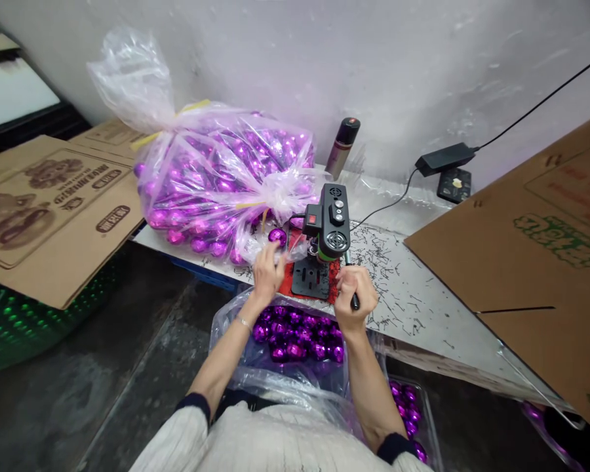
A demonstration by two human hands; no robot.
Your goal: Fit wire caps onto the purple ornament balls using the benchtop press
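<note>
My left hand (268, 272) has its curled fingertips on the near edge of a shiny purple ball (277, 236), beside the loose plastic of a large clear bag (211, 177) full of such balls. Wrapped in my right hand (355, 295) is the black lever handle (355, 301) of a small bench press (335, 219). The press has a black head with fans and a red switch, and its slotted black base plate (311, 278) lies on a red mat. Below the table edge, near my body, an open clear bag (231, 328) holds several purple balls (297, 334).
Small dark wire bits (388, 275) litter the white table (432, 308). Behind the press stand a spray can (343, 147) and a power adapter (445, 159) with its cable. Cardboard boxes (54, 210) flank the left, and another cardboard box (531, 249) the right.
</note>
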